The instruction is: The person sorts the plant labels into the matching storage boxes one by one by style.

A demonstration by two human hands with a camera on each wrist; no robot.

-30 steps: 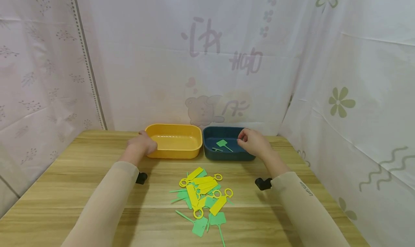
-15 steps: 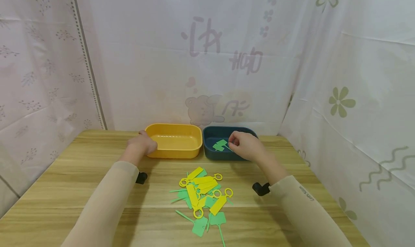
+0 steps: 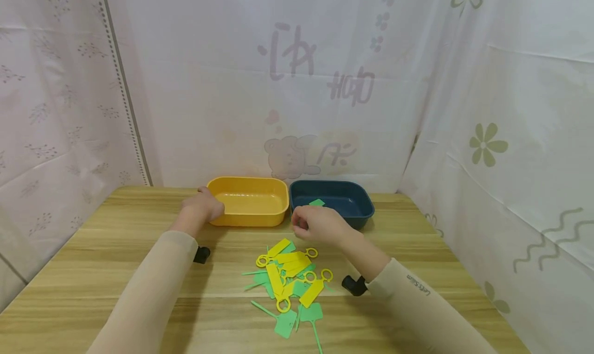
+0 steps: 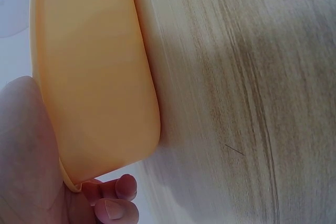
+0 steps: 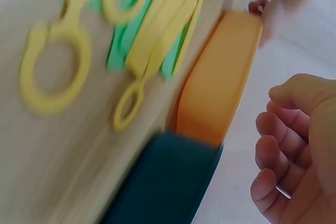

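Observation:
At the back of the table, my left hand grips the left end of a yellow bin. In the left wrist view, its thumb side lies along the rim and the fingers curl under the end. My right hand hangs in front of a dark blue bin, fingers loosely curled and holding nothing. A green tag shows inside that bin; the hand hides part of its inside. Nearer the front lies a pile of yellow ring tags and green tags, overlapping one another.
The two bins stand side by side against a white printed curtain. Another curtain closes the right side. Bare wood table extends around the pile.
My right hand has let go a green tag in the blue bin, then moved left and toward me, out over the bin's front edge. The left hand stays on the yellow bin.

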